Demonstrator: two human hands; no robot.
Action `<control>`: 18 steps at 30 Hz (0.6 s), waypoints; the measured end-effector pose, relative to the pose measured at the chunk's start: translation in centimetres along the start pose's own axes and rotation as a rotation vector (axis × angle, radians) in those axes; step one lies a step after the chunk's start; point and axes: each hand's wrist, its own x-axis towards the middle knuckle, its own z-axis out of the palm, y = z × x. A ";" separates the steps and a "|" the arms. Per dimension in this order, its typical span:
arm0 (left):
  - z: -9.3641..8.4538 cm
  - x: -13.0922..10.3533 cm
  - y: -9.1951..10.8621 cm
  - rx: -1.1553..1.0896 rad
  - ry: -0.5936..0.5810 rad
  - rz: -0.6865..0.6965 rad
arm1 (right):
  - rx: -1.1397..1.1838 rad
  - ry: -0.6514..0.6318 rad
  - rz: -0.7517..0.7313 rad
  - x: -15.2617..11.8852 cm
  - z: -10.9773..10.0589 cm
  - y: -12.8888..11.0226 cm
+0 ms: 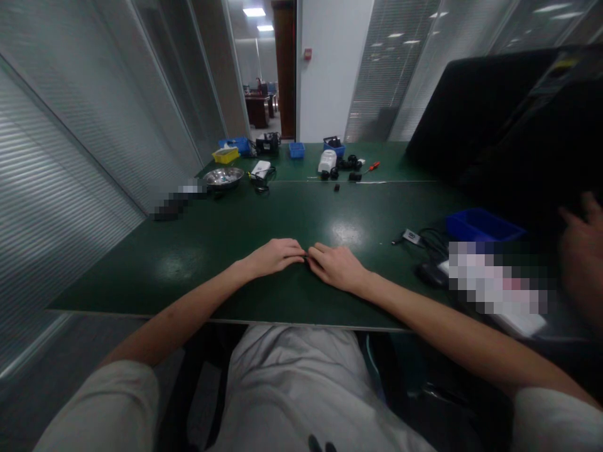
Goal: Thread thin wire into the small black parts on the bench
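Over the front part of the green table (221,220), my left hand (277,256) and my right hand (336,267) meet fingertip to fingertip. Between them shows a tiny dark piece (306,257), too small for me to name. The fingers of both hands are pinched together at it, and they hide most of it. Both wrists rest low, close to the tabletop. Beyond the hands lies a small black block (336,188).
Farther back are a metal bowl (223,178), a white box with a cable (260,169), a yellow tray (225,155), a small blue bin (296,150), a white device (327,161) and an orange-handled screwdriver (374,167). At right are a blue tray (483,225), a mouse (431,274) and another person's hand (584,251).
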 end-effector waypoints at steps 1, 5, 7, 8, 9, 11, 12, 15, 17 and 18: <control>0.1 0.0 0.0 -0.016 0.005 -0.007 | 0.004 0.003 0.000 0.0 0.1 0.0; 0.4 0.2 0.1 -0.101 0.052 -0.049 | 0.028 0.012 0.017 0.0 0.4 0.0; 0.5 0.2 0.1 -0.139 0.077 -0.067 | 0.044 0.016 0.028 0.0 0.5 0.0; 0.6 0.3 0.1 -0.156 0.089 -0.075 | 0.052 0.016 0.034 0.0 0.5 0.0; 0.6 0.3 0.1 -0.172 0.099 -0.084 | 0.058 0.015 0.039 0.0 0.6 0.0; 0.6 0.4 0.2 -0.201 0.116 -0.107 | 0.061 0.010 0.049 0.0 0.6 0.0; 0.5 0.4 0.2 -0.215 0.118 -0.121 | 0.059 0.007 0.052 0.0 0.5 0.0; 0.1 0.4 0.1 -0.264 0.100 -0.180 | 0.050 0.002 0.047 0.1 0.4 -0.1; -0.2 0.4 -0.1 -0.283 0.097 -0.220 | 0.044 0.001 0.038 0.1 0.3 -0.1; -0.2 0.4 -0.4 -0.278 0.108 -0.241 | 0.041 0.001 0.034 0.2 0.2 -0.1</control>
